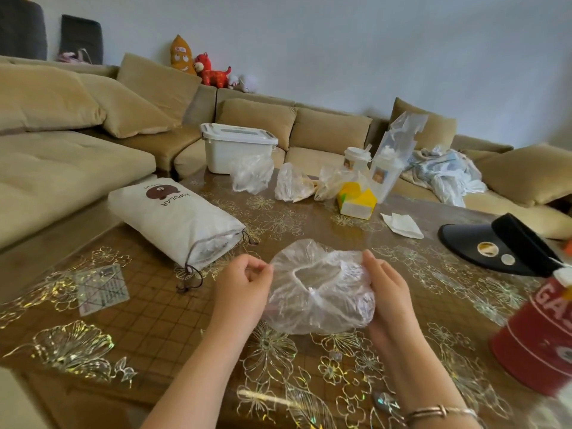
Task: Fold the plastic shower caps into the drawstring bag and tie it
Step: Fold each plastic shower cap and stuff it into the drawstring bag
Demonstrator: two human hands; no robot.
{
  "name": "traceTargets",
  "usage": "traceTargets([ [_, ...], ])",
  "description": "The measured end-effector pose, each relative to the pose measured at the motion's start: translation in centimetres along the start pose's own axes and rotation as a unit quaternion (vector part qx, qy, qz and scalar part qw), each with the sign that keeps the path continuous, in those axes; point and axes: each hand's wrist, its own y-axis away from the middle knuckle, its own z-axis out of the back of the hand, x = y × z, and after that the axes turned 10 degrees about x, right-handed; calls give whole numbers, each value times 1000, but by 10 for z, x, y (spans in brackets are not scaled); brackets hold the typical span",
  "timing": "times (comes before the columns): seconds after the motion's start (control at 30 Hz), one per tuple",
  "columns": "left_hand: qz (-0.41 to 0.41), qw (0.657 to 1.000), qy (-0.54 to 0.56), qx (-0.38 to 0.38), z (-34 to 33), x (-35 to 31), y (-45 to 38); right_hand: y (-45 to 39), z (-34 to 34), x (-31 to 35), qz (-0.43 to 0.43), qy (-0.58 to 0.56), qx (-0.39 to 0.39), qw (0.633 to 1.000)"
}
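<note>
table (173, 329): brown, gold flower print | far edge: white lidded box (236, 148), three clear bags, yellow carton (356, 199), two cups | left: white drawstring bag (173, 221), card (102, 289) | right: tissue (402, 224), black visor (501, 243), red tin (538, 339)

Shower cap (318, 292), near centre: clear, colourless plastic with a white gathered band.
Drawstring bag (173, 221), left of centre: white, printed with a brown bear face and brown lettering; brown-grey cord.
Table (173, 311): brown grid pattern under a clear cover printed with iridescent gold flower outlines.
Sofa (62, 156), far and left: tan.
Storage box (235, 150), far: white with a grey lid trim.
Carton (356, 199), far right of centre: yellow, green and white.
Visor (501, 243), right: black.
Tin (538, 332), near right: red with white lettering.
Plush toys (198, 65), far: one orange, one red.
Bracelet (439, 411), near right: pinkish metal.
</note>
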Motion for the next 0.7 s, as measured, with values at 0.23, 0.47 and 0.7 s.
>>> traceTargets([
  [0.23, 1, 991, 100, 92, 9, -16, -2, -1, 12, 14, -153, 63, 194, 967],
  [0.47, 117, 935, 71, 327, 6, -19, 10, -8, 17, 9, -189, 127, 194, 954],
  [0.7, 51, 978, 173, 108, 5, -8, -3, -3, 12, -4, -192, 95, 165, 963],
])
